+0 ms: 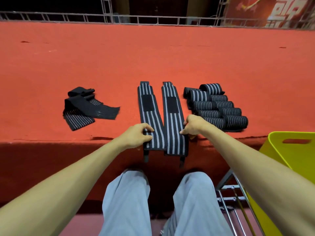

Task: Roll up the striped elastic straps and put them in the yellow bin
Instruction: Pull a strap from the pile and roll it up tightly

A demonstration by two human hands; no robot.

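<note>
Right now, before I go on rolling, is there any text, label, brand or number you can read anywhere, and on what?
On the red banner, top right: large white characters, cut off by the frame edge, not readable.
On the flat straps, the rolled straps and the yellow bin: no text visible.

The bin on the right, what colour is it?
The bin is bright yellow, seen in the head view.
</note>
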